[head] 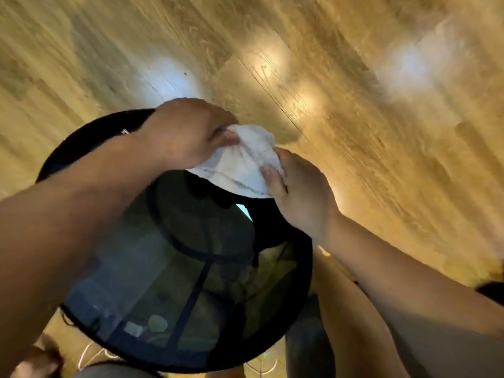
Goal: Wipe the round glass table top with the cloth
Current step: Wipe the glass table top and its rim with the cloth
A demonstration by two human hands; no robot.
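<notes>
A round dark glass table top [174, 282] with a black rim fills the lower middle of the head view. A crumpled white cloth [240, 162] is held over its far edge. My left hand [185, 135] grips the cloth's upper left part from above. My right hand [297, 195] pinches the cloth's right side with the fingers closed on it. Both forearms reach over the glass. Whether the cloth touches the glass is unclear.
Wooden plank floor [354, 91] with bright light reflections surrounds the table. Black frame bars [191, 296] show through the glass. White cables [90, 356] lie on the floor near the bottom edge. My legs are under the table's near side.
</notes>
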